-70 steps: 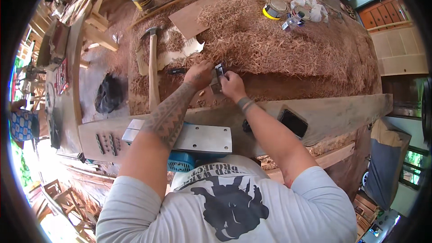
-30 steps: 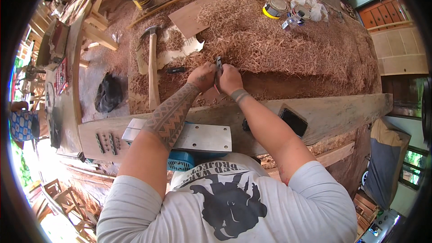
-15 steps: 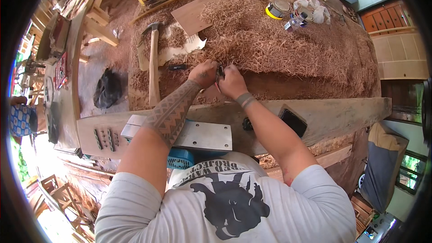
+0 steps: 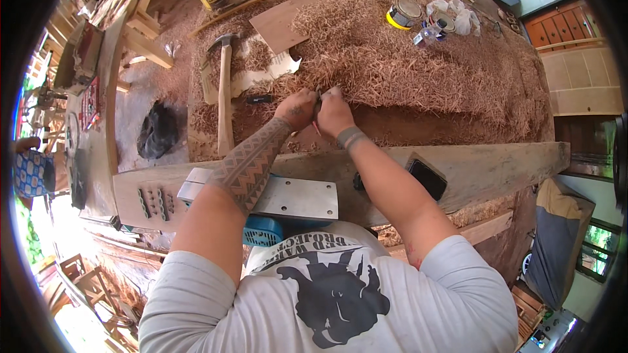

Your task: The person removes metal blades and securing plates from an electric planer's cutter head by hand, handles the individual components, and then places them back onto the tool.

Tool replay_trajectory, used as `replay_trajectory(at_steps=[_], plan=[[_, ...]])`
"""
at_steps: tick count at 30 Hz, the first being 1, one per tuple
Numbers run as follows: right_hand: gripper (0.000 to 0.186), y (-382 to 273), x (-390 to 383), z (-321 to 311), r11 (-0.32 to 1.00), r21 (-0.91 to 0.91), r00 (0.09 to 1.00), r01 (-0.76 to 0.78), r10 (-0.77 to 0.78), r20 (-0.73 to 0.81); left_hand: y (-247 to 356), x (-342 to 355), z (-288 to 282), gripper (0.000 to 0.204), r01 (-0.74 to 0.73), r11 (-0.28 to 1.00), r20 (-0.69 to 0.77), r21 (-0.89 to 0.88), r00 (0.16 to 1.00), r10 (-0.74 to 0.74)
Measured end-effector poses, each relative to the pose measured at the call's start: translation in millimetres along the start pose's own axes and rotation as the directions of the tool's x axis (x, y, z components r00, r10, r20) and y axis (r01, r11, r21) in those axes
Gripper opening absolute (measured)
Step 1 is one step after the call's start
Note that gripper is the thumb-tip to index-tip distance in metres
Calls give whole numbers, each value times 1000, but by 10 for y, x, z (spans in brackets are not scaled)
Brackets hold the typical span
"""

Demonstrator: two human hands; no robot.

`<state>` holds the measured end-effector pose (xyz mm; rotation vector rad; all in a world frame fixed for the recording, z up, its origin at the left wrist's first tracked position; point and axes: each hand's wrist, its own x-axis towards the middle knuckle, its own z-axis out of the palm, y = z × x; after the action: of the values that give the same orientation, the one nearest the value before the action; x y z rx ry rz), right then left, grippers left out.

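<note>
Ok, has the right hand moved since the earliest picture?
Yes, slightly: the right hand has moved forward, farther from the long wooden beam.

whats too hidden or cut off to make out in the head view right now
Head view:
- Small dark item: mostly hidden by the fingers of the left hand and right hand; its kind is unclear.
- Blue power tool: partly covered by the left forearm and shirt.
- Small black object: partly behind the right forearm, too small to identify.
- Blue patterned cloth: cut off by the dark left rim.
</note>
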<state>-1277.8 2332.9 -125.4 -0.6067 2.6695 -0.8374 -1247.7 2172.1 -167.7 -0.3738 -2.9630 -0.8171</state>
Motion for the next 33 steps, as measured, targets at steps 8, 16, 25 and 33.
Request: replay_trajectory(at_steps=[8,16,25,33], plan=[[22,35,72,30,1000,-11,999,-21,20,-46,98,15,-101,18,36,999,52,-2,998,-36],[23,100,85,63,999,30,999,15,-13,-40,88,25,-79,18,73,997,67,1,995,-73],[30,97,-26,-83,999,-7,994,34,-33,100,170,66,-137,20,124,992,137,28,982,-126],[27,120,75,49,997,-43,994,59,-55,94,22,32,0,18,-18,1000,49,-5,999,18]])
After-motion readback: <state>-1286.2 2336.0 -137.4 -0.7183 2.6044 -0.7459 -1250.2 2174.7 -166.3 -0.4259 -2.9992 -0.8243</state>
